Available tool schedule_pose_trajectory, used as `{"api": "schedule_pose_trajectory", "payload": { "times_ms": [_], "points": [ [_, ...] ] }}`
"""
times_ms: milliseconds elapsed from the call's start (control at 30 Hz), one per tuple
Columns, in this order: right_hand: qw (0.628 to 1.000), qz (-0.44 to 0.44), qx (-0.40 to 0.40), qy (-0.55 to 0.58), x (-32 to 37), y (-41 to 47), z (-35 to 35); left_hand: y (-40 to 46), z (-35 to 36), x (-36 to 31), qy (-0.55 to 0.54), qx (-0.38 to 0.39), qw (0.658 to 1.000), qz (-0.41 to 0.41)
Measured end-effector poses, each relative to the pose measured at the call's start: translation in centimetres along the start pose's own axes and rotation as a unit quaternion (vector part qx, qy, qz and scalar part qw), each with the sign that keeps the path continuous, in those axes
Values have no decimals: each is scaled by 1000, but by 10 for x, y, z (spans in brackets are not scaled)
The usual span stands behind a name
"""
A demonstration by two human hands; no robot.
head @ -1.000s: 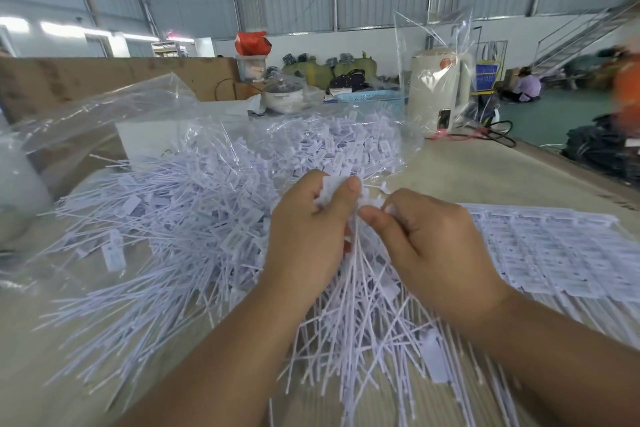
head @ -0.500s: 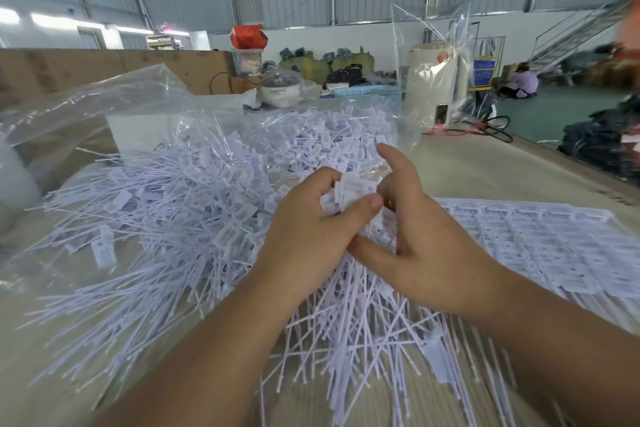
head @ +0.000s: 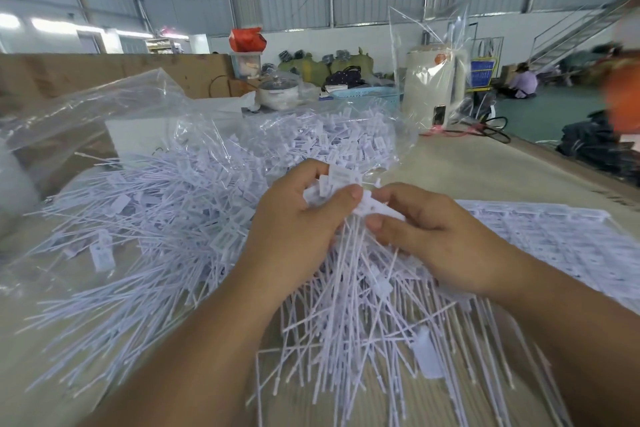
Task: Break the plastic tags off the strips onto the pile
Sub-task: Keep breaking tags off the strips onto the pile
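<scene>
A big pile of white plastic tags (head: pixel 166 215) with long thin tails spreads over the table's left and middle, partly on a clear plastic bag (head: pixel 114 104). My left hand (head: pixel 298 229) grips a bunch of white tags (head: pixel 337 180) by their heads, tails hanging down toward me. My right hand (head: pixel 426 229) pinches one tag (head: pixel 377 206) at the edge of that bunch, between thumb and forefinger. Flat white strips of joined tags (head: pixel 554 236) lie on the table to the right of my right hand.
At the table's far side stand a cream kettle (head: pixel 433 83) inside a clear bag, a blue basket (head: pixel 363 94), a lidded pot (head: pixel 278 92) and a cardboard wall (head: pixel 104 73). A black cable (head: pixel 495 130) lies by the kettle. People sit and stand at the far right.
My right hand has drawn back from behind the bunch and now pinches a single tag at its right edge. My left hand keeps hold of the bunch.
</scene>
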State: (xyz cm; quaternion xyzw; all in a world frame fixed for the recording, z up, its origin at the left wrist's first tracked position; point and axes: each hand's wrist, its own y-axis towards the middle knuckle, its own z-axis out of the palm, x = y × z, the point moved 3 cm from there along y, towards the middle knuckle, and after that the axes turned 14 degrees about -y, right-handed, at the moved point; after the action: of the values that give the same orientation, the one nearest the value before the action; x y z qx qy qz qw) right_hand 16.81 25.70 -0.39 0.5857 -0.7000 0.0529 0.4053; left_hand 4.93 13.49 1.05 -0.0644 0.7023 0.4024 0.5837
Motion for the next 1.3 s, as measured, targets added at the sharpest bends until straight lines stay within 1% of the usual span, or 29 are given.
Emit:
{"api": "schedule_pose_trajectory", "payload": {
  "times_ms": [67, 200, 267, 367, 500, 567, 600, 667, 700, 767, 800, 867, 967, 1033, 1067, 1133, 1233, 1300],
  "points": [
    [1000, -10, 12, -7, -1, -1, 1, 0, 1, 1, -1, 5, 1000, -3],
    [998, -26, -2, -50, 0, -2, 3, -1, 5, 2, -21, 29, 999, -11],
    [997, -30, -7, -66, 1, -2, 4, -2, 7, 3, -10, 36, 999, -3],
    [994, -39, -21, -96, 3, -2, 5, -3, 8, 6, -3, 17, 1000, -5],
    [976, -57, -83, -195, 8, 0, 9, -1, 10, 7, -21, -17, 1000, -16],
    [953, -62, -121, -270, 14, -1, 12, 0, 8, 7, -24, -38, 999, -23],
    [940, -71, -155, -295, 19, -2, 12, 1, 6, 8, -24, -49, 998, -31],
    [918, -104, -228, -309, 32, -5, 7, 3, 0, 11, -24, -74, 995, -55],
    [913, -116, -250, -301, 36, -6, 4, 3, -4, 13, -24, -86, 994, -66],
    [915, -127, -264, -277, 40, -7, 0, 3, -8, 14, -36, -96, 992, -79],
    [920, -123, -260, -267, 40, -7, -1, 3, -8, 14, -44, -93, 991, -81],
    [942, -88, -233, -224, 34, -7, -4, 3, -5, 12, -55, -80, 992, -79],
    [980, -37, -167, -105, 22, -6, -6, 1, -1, 10, -55, -58, 995, -56],
    [993, -17, -116, -17, 17, -5, -4, 0, 1, 8, -43, -39, 997, -41],
    [996, -14, -91, 7, 16, -5, -1, 0, 3, 8, -39, -28, 998, -35],
    [998, -13, -56, 28, 16, -3, 5, 0, 5, 8, -36, -12, 999, -30],
    [999, -5, -37, 29, 15, -2, 14, -1, 6, 8, -35, 3, 999, -32],
    [999, -15, -29, 21, 14, -3, 19, -2, 7, 9, -31, 11, 999, -34]
  ]
}}
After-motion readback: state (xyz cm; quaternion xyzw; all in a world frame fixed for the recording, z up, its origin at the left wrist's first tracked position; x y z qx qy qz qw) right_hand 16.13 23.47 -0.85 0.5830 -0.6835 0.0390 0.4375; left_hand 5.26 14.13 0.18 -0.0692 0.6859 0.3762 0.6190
